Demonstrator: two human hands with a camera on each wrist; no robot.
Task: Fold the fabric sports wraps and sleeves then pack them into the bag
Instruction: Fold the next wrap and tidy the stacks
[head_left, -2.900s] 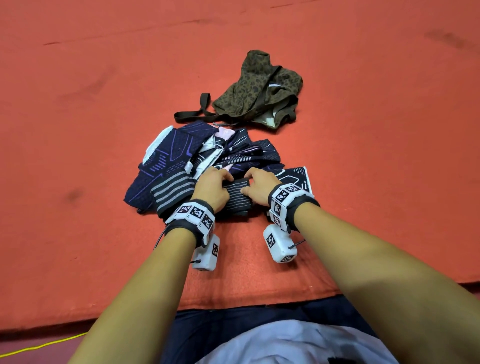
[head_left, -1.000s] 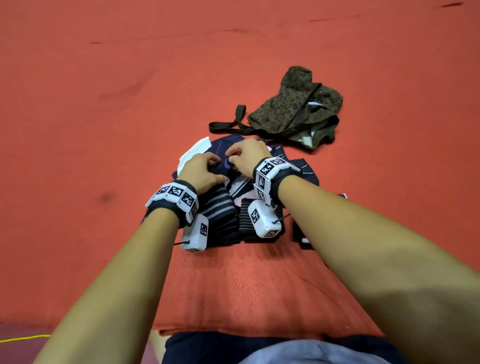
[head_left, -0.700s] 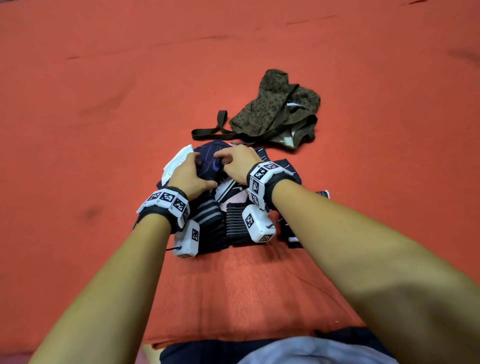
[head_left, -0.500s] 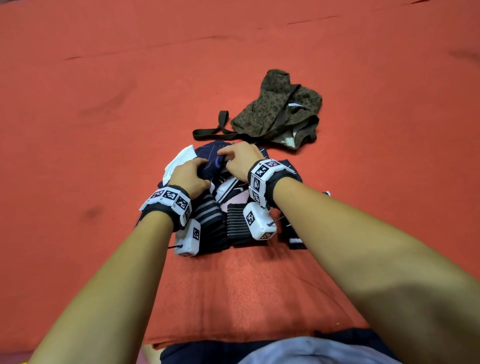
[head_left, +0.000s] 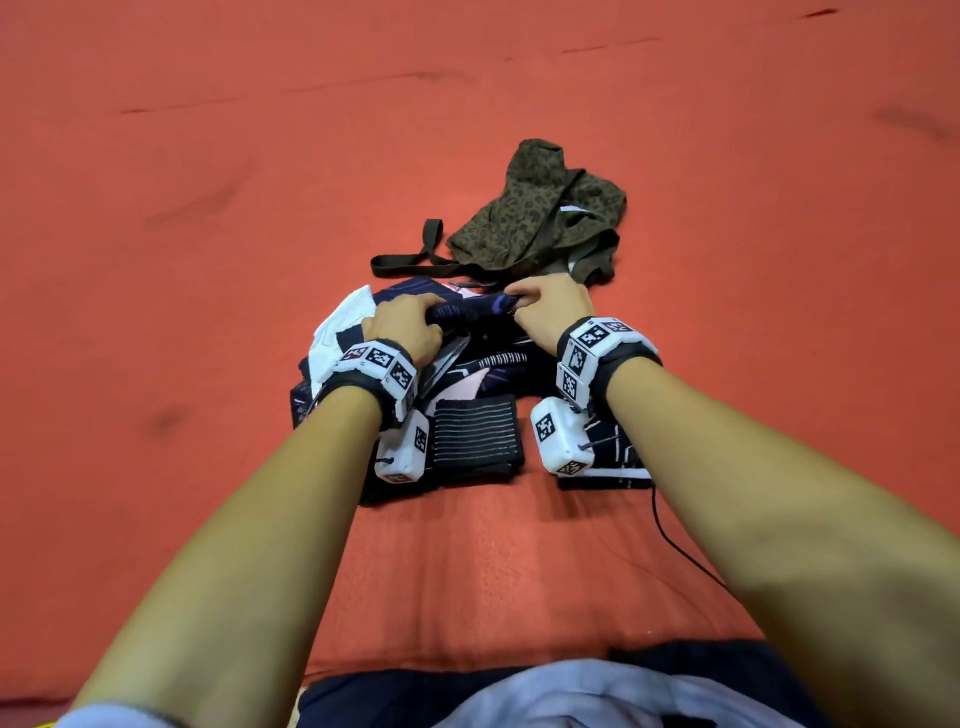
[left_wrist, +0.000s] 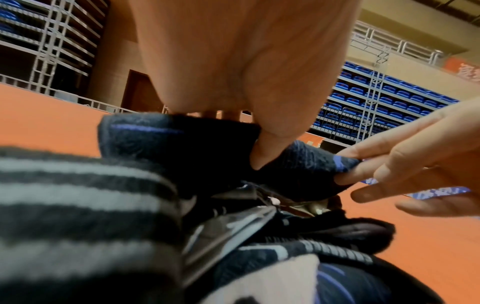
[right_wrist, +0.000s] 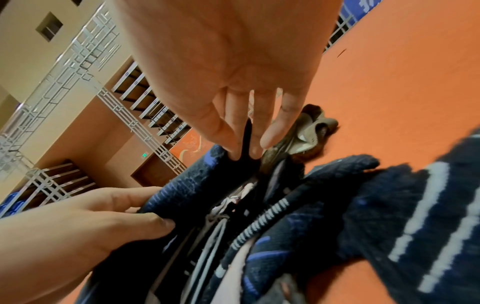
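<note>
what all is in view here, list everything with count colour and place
navy sleeve: one, dark blue with lighter blue marks, far end of the pile, held at both ends
pile of wraps and sleeves: count unclear, navy, black, white, on the mat under the wrists
striped wrap: one, black with thin pale stripes, near edge of pile
bag: one, olive leopard print, dark strap, beyond the pile
mat: one, red-orange
left hand: grips the sleeve
right hand: pinches the sleeve

We see even, warm overhead light on the orange floor (head_left: 208, 260) with only soft shadows under the forearms, wide-angle bending toward the picture edges, and in both wrist views blurred striped fabric (left_wrist: 78, 205) close to the lens.
</note>
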